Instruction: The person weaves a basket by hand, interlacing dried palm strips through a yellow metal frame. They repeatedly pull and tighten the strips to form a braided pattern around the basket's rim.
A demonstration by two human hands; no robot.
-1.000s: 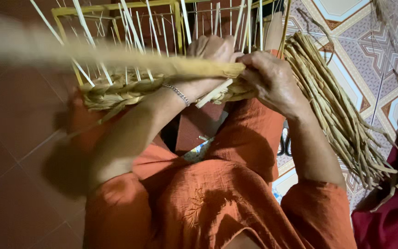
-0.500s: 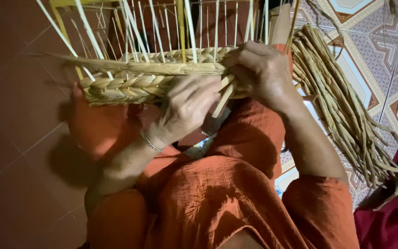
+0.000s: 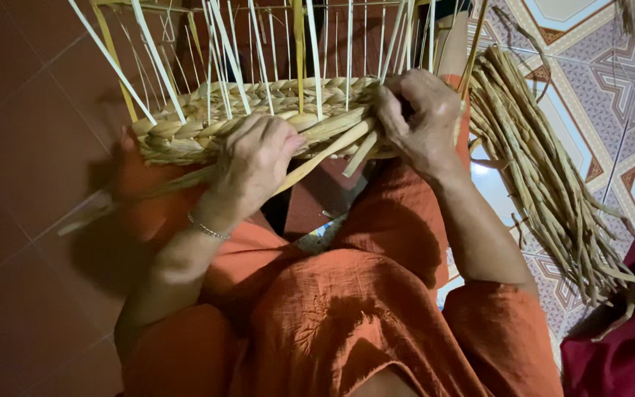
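Grip first: closed the left hand over a flat strand of pale dried fibre, fingers curled down on it, thumb side pressed to the woven band. Clenched the right hand just beside, knuckles up, around the band's end where short strand tips poked out below the fist. Could not tell how many strands sat inside that fist. Kept both hands close together on the same row, probably to hold the strand taut between them and stop the plait from slackening.

Rested the band, a thick braided row at the base of a half-made basket, directly under the hands and across the knees, likely so the lap steadied it. Wore a thin bracelet just behind the left hand, on the wrist.

Beyond the fingers, rose as thin pale uprights, closely spaced, with a yellow frame around them; crowded the space above the row and left only narrow gaps for threading. Lay well out past the right hand as a thick bundle of dried stalks on patterned floor tiles. Covered the lap beneath everything with an orange garment. Showed plain red-brown floor out past the left hand.
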